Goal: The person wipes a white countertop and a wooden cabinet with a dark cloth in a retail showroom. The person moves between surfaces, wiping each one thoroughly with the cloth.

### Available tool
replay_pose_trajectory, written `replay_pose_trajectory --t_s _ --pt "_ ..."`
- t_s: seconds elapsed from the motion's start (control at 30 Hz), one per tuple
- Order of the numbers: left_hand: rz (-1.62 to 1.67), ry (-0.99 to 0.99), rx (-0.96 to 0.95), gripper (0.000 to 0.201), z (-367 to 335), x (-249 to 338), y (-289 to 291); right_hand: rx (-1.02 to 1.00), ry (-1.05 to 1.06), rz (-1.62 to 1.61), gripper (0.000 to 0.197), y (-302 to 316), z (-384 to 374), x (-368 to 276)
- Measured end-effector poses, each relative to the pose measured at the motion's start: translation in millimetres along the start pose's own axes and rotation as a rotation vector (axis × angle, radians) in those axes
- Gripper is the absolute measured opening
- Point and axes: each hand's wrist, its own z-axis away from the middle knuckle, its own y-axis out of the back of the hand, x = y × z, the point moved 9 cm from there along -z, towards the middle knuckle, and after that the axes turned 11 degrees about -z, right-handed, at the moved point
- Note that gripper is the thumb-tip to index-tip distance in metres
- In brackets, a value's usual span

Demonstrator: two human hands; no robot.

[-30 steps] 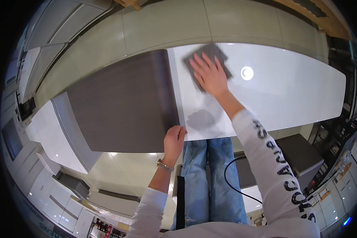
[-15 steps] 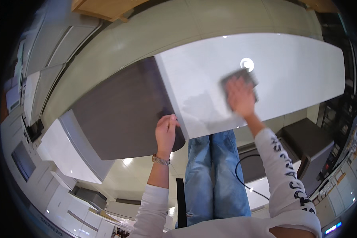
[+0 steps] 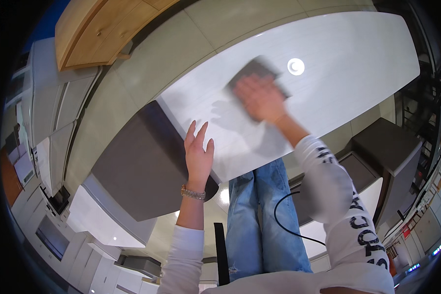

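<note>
Cloth [image 3: 258, 66] has moved leftward, to the upper centre, under the flat, open right hand [image 3: 260, 98]. Empty left hand [image 3: 199, 153], fingers apart, is lower left of the cloth.

The cloth [image 3: 260, 67] under the right hand [image 3: 260, 98] looks like a matt textile; it's blurred, so its exact texture can't be told. The white tabletop [image 3: 338, 63] is smooth & glossy, w/ soft reflections. The dark board [image 3: 134, 171] at left is also smooth, but more matt, approx. like laminate. Far left, the cabinet [image 3: 103, 36] seems to be light wood w/ low sheen. The bracelet [image 3: 193, 193] is shiny metal, the jeans [image 3: 272, 215] faded denim, the floor tiles [image 3: 157, 63] smooth.
</note>
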Motion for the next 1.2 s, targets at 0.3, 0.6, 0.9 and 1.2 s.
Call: replay_pose_trajectory --t_s 0.3,0.6,0.9,1.2 --pt "0.014 -0.086 -0.150 0.066 -30 36 -45 0.148 -0.333 0.293 0.046 35 -17 128" --pt "-0.297 -0.062 -0.265 0.080 -49 43 -60 0.158 -0.066 0.102 0.040 43 -86 104" --pt "-0.386 -0.009 -0.340 0.077 -60 33 -76 0.186 -0.438 0.259 0.045 33 -44 144" --pt "-0.398 0.016 -0.418 0.085 -58 22 -92 0.009 -0.095 -0.123 0.035 16 -127 61"
